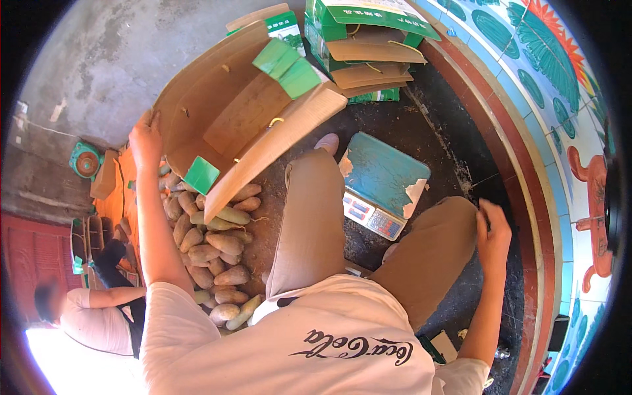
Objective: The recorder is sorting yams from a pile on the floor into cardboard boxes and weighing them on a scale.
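My left hand grips the left edge of an open brown cardboard box with green flaps, tipped on its side so its inside faces me. Below the box lies a pile of tan sweet potatoes on the dark ground. My right hand rests on my right knee, fingers curled with nothing in them. Between my knees stands a small weighing scale with a worn blue-green top and a display panel.
Stacked green and brown cardboard boxes lie at the top. A red kerb and painted wall curve along the right. Another person sits at the lower left by more boxes. A green round object sits on the concrete.
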Motion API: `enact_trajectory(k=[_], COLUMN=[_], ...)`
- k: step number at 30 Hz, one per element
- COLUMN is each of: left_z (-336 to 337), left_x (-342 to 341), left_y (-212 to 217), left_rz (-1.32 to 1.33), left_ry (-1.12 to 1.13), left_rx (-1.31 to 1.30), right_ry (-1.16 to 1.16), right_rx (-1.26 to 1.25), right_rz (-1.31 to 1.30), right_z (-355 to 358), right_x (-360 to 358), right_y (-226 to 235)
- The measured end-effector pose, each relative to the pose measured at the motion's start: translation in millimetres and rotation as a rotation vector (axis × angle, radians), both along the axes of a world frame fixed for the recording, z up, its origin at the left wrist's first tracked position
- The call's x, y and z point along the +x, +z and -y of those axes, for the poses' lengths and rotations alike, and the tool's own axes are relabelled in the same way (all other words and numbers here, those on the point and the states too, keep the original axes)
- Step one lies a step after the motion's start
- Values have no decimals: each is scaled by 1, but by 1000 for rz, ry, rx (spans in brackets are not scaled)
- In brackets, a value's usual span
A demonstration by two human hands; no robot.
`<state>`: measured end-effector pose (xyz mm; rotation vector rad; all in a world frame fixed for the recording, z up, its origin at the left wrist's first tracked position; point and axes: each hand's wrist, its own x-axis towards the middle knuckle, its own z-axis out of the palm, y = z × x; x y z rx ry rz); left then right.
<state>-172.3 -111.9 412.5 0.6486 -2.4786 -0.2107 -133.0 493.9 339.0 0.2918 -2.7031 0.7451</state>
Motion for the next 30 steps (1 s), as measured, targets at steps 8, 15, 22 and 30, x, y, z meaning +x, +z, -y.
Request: enact_trajectory(k=[8,15,22,30], left_z=[-81,-159,-254,-277], left_x=[13,-46,-107,-146], left_y=[78,72,18,-109], left_rz=[-329,-471,-56,189], left_ry=[-240,-601,-814,-898], left_rx=[-3,78,65,27], right_ry=[250,332,55,-123], right_rx=[-314,-776,-1086,-973], right_rz=[-259,-51,259,587], right_z=[86,73,-4,-16], right_x=[-26,-50,-82,-78], right_y=[79,86,14,-25])
